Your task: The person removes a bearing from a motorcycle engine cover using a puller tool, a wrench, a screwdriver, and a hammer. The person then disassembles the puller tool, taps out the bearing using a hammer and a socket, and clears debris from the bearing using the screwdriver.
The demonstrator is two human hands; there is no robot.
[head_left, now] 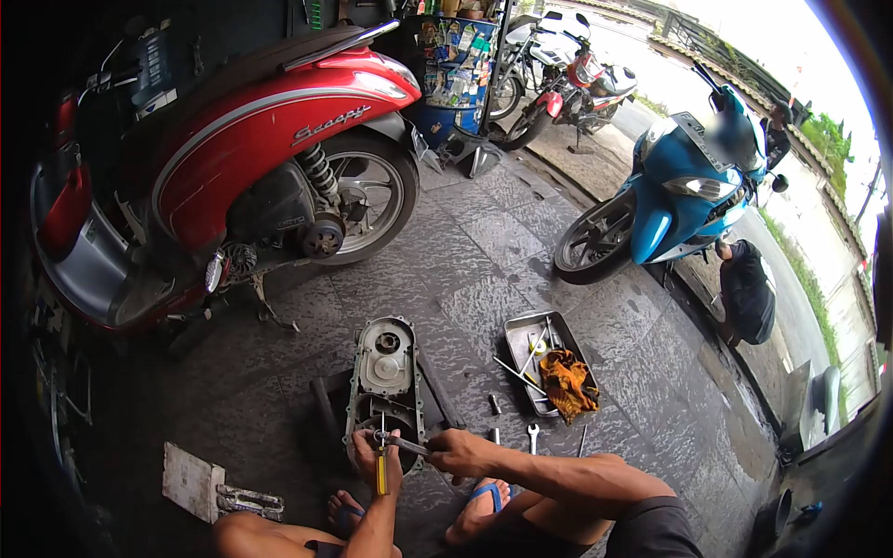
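Observation:
A long grey metal engine casing (387,358) lies on a dark stand (323,402) between the person's feet. Over its near end, my left hand (379,458) is closed on a screwdriver with a yellow handle (381,472), whose shaft points away from me. My right hand (458,454) comes in from the right, closed round the handle of a metal tool (407,445). That tool's far end meets the screwdriver shaft beside my left fingers. What exactly the tool's head grips is too small to tell.
A metal tray (513,337) with tools and an orange cloth (568,383) is right of the casing. A wrench (533,439) and sockets lie nearby. A red scooter (270,130) stands left, a blue motorbike (688,186) right. Another person (747,293) crouches beside it.

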